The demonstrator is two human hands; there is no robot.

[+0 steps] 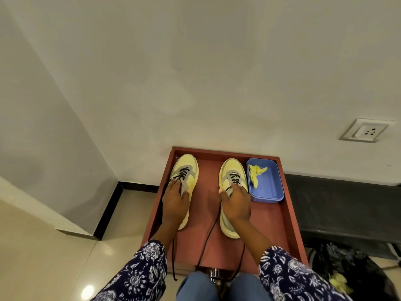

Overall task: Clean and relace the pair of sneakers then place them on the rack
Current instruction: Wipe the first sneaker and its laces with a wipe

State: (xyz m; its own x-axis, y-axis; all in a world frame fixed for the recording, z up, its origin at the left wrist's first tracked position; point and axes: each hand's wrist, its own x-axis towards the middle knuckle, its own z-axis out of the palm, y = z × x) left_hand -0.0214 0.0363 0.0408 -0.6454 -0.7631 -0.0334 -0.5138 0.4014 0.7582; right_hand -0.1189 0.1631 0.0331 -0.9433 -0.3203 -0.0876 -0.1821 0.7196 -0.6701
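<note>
We see left grip [176, 197] curled on left sneaker [185, 170] tongue, right grip [235, 200] on right sneaker [232, 177]; blue tub [269, 192] just right, bare rack [208, 213] between.

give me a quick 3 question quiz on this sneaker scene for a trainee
1. True or false: both yellow and grey sneakers with black laces, the left sneaker and the right sneaker, sit toe toward the wall on the red-brown wooden rack top.
2. What lies inside the blue rectangular plastic tub?
A. a brush
B. a crumpled yellow cloth
C. a spare lace
3. Fill in: the left hand and the right hand each rest on a sneaker's ____.

Key: 1 true; 2 B; 3 tongue, at the laces.
</note>
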